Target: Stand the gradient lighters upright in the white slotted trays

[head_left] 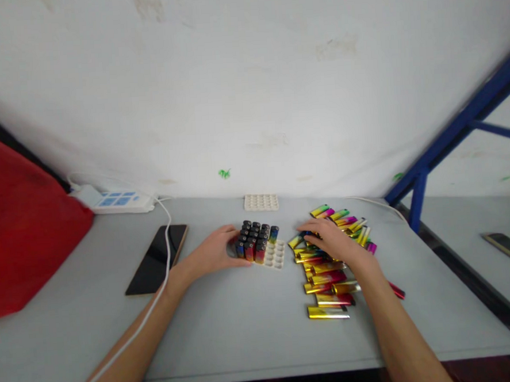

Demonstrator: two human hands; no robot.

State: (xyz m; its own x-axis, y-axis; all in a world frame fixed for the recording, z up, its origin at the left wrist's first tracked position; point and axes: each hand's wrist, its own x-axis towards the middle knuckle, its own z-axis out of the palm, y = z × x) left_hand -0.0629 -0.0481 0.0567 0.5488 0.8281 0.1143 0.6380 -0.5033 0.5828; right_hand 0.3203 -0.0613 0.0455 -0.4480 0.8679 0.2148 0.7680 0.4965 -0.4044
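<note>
A white tray (274, 255) with rows of round pockets lies on the grey table. Several lighters (253, 240) with black tops stand upright in its left part, and one blue-and-yellow lighter (274, 234) stands at the far edge, right of the block. My left hand (221, 248) wraps around the left side of the tray, thumb at the near edge and fingers behind. To the right, my right hand (326, 236) reaches over a loose pile of shiny lighters (328, 277), its fingers curled on a dark-blue-ended lighter (310, 234). The fingertips are partly hidden.
A second white pocketed tray (261, 202) lies against the wall. On the left are a phone (153, 264), a white power strip (124, 201), a cable (168, 242) crossing my left forearm, and a red cloth or bag (24, 228). A blue metal frame (450, 136) borders the right side.
</note>
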